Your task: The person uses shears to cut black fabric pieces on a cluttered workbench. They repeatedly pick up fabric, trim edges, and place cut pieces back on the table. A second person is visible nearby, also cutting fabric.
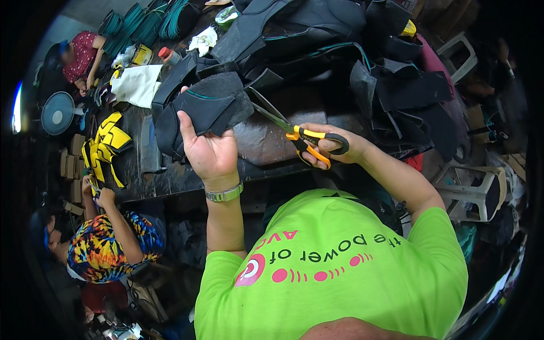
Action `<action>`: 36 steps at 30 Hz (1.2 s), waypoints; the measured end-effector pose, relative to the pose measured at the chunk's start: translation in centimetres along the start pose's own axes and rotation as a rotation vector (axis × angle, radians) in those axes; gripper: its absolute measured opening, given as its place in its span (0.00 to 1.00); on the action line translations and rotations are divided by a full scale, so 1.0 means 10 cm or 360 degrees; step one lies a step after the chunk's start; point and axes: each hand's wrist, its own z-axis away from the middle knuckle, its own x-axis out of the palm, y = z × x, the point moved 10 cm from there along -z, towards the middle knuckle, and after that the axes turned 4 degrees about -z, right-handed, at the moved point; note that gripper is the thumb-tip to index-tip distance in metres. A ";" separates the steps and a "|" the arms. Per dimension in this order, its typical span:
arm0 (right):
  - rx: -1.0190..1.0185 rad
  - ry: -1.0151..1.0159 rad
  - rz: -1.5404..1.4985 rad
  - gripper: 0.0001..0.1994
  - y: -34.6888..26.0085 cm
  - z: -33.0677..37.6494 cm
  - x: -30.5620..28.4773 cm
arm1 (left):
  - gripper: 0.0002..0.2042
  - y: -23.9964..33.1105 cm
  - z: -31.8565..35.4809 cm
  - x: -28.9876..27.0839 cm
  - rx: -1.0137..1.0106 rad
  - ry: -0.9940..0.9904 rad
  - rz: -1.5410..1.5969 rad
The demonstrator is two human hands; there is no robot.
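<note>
My left hand (pixel 211 154) grips a black padded fabric piece (pixel 192 116) with a teal line along its upper edge. The thumb lies on its near face; the other fingers are mostly hidden behind it. In my right hand (pixel 352 148) is a pair of scissors (pixel 277 118) with yellow and black handles, the fingers through the loops. Their blades are spread apart and point up-left, with the tips close to the right edge of the black piece. Whether a blade touches it I cannot tell.
Black fabric pieces (pixel 402 90) are heaped along the dark table (pixel 180 182). At left lie a white cloth (pixel 136 85) and yellow-and-black cut pieces (pixel 107 141), which a co-worker in a multicoloured shirt (pixel 107 249) handles. Teal cord bundles (pixel 133 25) sit farther back. A white plastic stool (pixel 473 192) stands at right.
</note>
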 end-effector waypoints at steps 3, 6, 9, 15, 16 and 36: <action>-0.0001 -0.0074 -0.0025 0.33 0.00 -0.01 0.06 | 0.22 -0.01 0.03 0.01 -0.0043 -0.0008 0.0043; -0.0014 -0.0037 0.0113 0.34 -0.04 -0.06 0.05 | 0.22 -0.08 0.11 -0.05 -0.0067 0.0094 0.0001; -0.0070 -0.0048 -0.0038 0.38 -0.08 -0.15 0.05 | 0.23 -0.06 0.20 -0.11 0.0052 0.0192 -0.0126; -0.0038 -0.0061 -0.0378 0.44 0.12 -0.19 0.10 | 0.24 -0.02 0.33 -0.17 0.0232 0.0211 -0.0105; -0.0004 -0.0044 -0.0451 0.44 0.18 -0.18 0.12 | 0.24 -0.02 0.35 -0.20 0.0255 0.0228 -0.0087; -0.0062 0.0311 -0.0274 0.28 0.15 -0.12 0.22 | 0.23 0.09 0.58 -0.52 0.0390 0.0355 0.0089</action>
